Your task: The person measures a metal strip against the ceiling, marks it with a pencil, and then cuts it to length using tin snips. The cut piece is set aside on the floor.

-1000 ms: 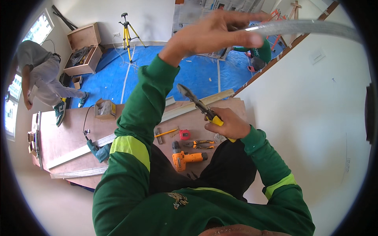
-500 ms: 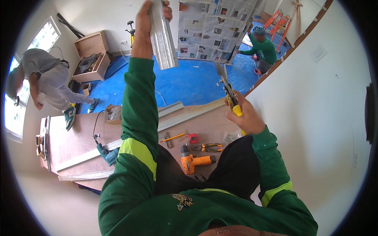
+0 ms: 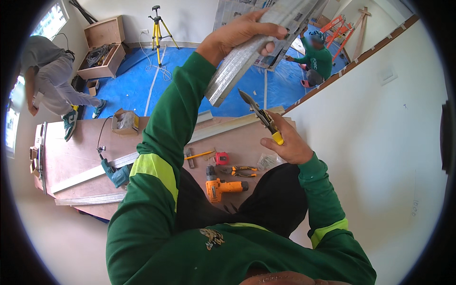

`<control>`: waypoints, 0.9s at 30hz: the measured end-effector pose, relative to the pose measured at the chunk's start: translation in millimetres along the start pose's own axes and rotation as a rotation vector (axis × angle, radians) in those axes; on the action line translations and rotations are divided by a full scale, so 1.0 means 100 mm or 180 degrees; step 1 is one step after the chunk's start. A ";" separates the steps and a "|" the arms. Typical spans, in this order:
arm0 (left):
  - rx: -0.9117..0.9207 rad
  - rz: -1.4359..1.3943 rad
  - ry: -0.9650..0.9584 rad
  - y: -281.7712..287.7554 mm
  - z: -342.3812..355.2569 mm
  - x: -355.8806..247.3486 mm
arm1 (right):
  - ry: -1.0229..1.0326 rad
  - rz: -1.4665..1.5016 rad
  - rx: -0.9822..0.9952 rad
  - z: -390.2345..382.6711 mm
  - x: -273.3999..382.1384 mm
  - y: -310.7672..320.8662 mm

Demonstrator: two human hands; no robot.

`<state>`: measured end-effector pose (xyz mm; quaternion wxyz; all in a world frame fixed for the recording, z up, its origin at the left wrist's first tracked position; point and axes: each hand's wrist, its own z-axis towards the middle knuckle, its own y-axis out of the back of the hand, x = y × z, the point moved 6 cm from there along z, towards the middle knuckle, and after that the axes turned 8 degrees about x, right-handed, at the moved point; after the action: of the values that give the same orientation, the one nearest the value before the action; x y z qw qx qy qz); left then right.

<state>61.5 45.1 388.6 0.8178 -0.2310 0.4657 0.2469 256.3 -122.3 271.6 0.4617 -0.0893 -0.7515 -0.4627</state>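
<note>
My left hand (image 3: 244, 34) grips a silvery metal channel (image 3: 232, 71), a wall stud profile, held up in the air at a slant. Its near end points down toward the lower left. In my right hand (image 3: 290, 142) is a pair of tin snips (image 3: 261, 116) with yellow grips, its blades pointing up and left toward the channel. The blades and the channel's near end look apart. Below, between my knees, an orange cordless drill (image 3: 223, 186) lies on the brown board, with pliers (image 3: 240, 171) and a red tape measure (image 3: 222, 158) beyond it.
More metal channels (image 3: 95, 173), a teal power tool (image 3: 115, 173), a pencil (image 3: 202, 155) and a bag of small fasteners (image 3: 269, 161) lie on the board (image 3: 78, 147). A white wall (image 3: 365, 156) stands close on my right. Two other people work beyond, near a yellow tripod (image 3: 158, 35).
My left hand has swung the channel rightward, tilting it from near upright to a slant, closer to the snips. My right hand still holds the snips. The view has shifted slightly.
</note>
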 end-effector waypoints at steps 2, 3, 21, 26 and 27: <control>0.0121 -0.0067 0.0129 -0.10 0.05 0.10 | -0.0038 0.0029 0.0057 -0.01 0.00 0.00; 0.0187 -0.0096 0.0194 -0.15 0.07 0.16 | -0.0040 -0.0011 0.0100 -0.02 0.00 0.00; 0.0580 -0.0504 0.0460 -0.57 0.20 0.50 | 0.0263 -0.0286 0.0064 -0.16 0.07 0.04; 0.0706 -0.0364 0.0570 -0.61 0.21 0.54 | 0.0105 -0.0246 0.0128 -0.18 0.01 -0.02; 0.0700 -0.0437 0.0542 -0.61 0.21 0.55 | 0.0106 -0.0212 0.0142 -0.19 0.01 -0.03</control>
<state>137.2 21.1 359.2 0.8107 -0.1914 0.5407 0.1174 265.1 -139.1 273.0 0.4604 -0.0463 -0.7564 -0.4623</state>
